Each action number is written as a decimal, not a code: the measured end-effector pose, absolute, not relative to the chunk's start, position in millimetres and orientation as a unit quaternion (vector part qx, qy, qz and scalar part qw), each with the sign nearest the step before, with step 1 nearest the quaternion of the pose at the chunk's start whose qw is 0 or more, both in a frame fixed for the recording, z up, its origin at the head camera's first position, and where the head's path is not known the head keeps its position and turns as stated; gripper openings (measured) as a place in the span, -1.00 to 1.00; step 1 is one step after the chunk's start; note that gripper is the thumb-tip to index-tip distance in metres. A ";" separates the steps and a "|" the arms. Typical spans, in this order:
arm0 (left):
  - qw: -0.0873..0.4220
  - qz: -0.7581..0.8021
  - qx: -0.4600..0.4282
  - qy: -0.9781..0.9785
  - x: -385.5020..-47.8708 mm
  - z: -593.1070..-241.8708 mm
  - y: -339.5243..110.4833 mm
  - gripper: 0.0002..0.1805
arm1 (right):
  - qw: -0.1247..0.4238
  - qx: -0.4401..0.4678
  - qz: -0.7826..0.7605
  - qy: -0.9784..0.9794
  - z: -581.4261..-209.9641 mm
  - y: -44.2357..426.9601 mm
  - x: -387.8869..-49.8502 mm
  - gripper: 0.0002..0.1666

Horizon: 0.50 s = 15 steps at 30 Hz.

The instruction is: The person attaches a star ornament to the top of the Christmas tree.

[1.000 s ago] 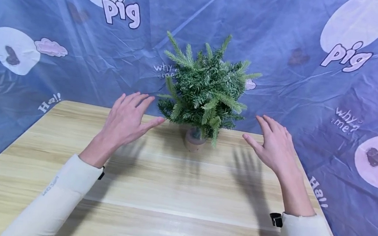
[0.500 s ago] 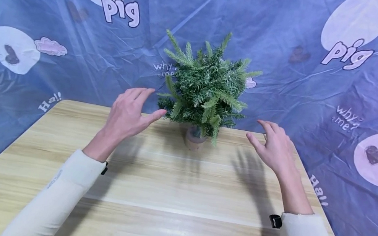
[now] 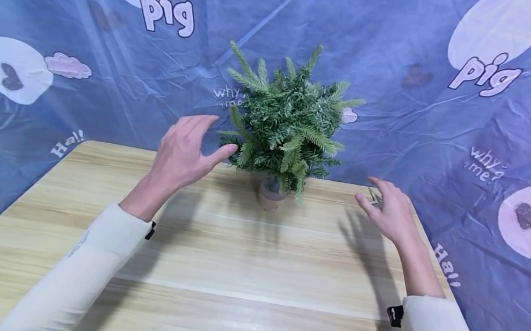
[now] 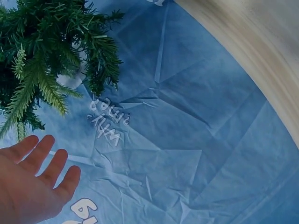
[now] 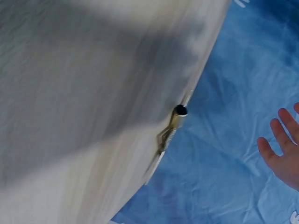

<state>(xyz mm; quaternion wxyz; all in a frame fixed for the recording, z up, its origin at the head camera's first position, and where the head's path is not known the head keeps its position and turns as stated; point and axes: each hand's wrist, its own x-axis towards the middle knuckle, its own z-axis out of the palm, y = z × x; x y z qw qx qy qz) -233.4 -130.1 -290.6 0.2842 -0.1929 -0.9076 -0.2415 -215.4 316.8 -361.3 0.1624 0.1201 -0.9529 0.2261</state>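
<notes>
A small artificial fir tree [image 3: 294, 120] stands upright at the back of the table in a short, light-coloured round base [image 3: 272, 197]. To its left hovers my left hand [image 3: 182, 148], fingers spread and thumb apart; the thumb tip overlaps the lower branches, and I cannot tell whether they touch. The left wrist view has the same hand [image 4: 37, 186] below the green branches [image 4: 42, 60]. My right hand [image 3: 393, 214] hangs over the table's right back part, holding nothing. Partly behind it lies a small gold-toned thing [image 5: 175, 120] with thin bars and a dark round end, at the table's edge.
The pale wooden table [image 3: 235, 270] ends at the back and sides against a blue printed cloth [image 3: 384, 48]. Both forearms wear white sleeves [image 3: 85, 260], with black straps near the wrists.
My left hand has risen slightly beside the tree. The right hand has shifted right and a little down, away from the branches, so more of the small thing behind it shows.
</notes>
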 end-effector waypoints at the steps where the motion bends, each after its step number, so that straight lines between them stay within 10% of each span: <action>1: 0.286 -0.242 -0.192 -0.907 -233.8 -290.0 -129.7 -0.18 | 0.161 0.120 0.229 -0.953 -362.7 318.8 -215.8 -0.30; 15: 0.319 -0.277 -0.190 -0.886 -241.2 -279.5 -123.0 -0.18 | 0.185 0.130 0.239 -0.944 -377.4 338.3 -222.1 -0.34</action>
